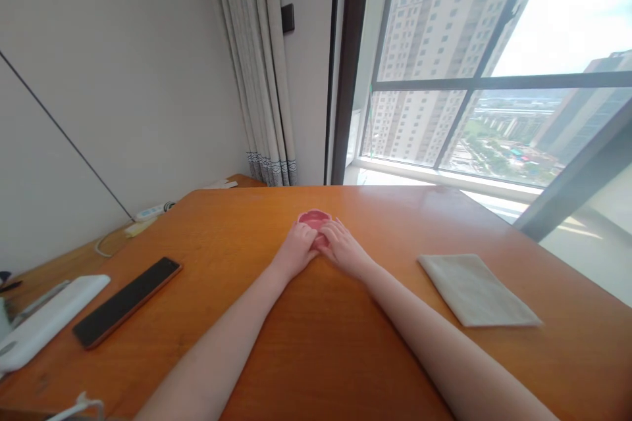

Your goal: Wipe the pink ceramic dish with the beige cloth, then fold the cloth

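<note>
A small pink dish (314,216) with a wavy rim sits on the wooden table, beyond the middle. My left hand (297,247) is closed on its near left side. From the right, my right hand (344,248) grips the same dish, its fingers curled over the near edge. The two hands almost meet in front of the dish and hide much of its near part. What lies inside it, if anything, I cannot make out.
A folded grey cloth (478,291) lies to the right on the wooden table (326,355). Left are a dark phone (127,302) and a long white object (54,319). A power strip (151,212) rests by the wall. Beyond the table stand a curtain (264,66) and a window.
</note>
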Tool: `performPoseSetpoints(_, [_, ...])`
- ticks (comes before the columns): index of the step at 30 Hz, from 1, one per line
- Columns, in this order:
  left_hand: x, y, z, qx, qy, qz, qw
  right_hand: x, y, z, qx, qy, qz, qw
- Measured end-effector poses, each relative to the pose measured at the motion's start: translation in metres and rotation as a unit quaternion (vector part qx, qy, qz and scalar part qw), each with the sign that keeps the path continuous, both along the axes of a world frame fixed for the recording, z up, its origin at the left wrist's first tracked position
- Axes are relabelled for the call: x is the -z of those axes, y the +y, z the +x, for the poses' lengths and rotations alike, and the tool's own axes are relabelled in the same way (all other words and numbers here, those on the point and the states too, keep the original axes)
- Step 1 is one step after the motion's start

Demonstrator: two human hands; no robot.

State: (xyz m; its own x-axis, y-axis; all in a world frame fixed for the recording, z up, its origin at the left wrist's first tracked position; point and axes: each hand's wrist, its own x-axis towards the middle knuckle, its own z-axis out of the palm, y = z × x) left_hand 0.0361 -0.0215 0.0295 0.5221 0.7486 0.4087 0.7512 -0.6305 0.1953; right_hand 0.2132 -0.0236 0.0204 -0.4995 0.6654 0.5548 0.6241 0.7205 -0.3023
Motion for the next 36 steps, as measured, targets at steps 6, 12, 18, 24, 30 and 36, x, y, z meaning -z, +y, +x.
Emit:
performPoseSetpoints(6, [-0.013,0.002,-0.088,-0.190,-0.020,0.094,0.977,0.021,0.015,0.010,0.093,0.028,-0.050,0.994])
performPoseSetpoints(12, [0.003,0.013,-0.165,-0.389,0.025,0.102,0.915,0.031,0.021,0.011,0.128,-0.052,-0.103,0.985])
performPoseSetpoints(18, [0.018,0.019,-0.162,-0.379,0.045,0.059,0.922,0.028,0.019,0.015,0.125,-0.099,-0.126,0.979])
performPoseSetpoints(24, [0.017,0.020,-0.158,-0.362,0.050,0.026,0.930,0.020,0.008,0.009,0.144,-0.125,-0.142,0.971])
performPoseSetpoints(30, [0.008,0.012,-0.139,-0.397,-0.023,0.080,0.914,-0.002,-0.036,0.046,0.268,-0.235,-0.168,0.919])
performPoseSetpoints(36, [-0.007,-0.010,-0.080,-0.185,-0.082,0.128,0.971,-0.016,-0.077,0.179,0.491,-0.286,-0.205,0.797])
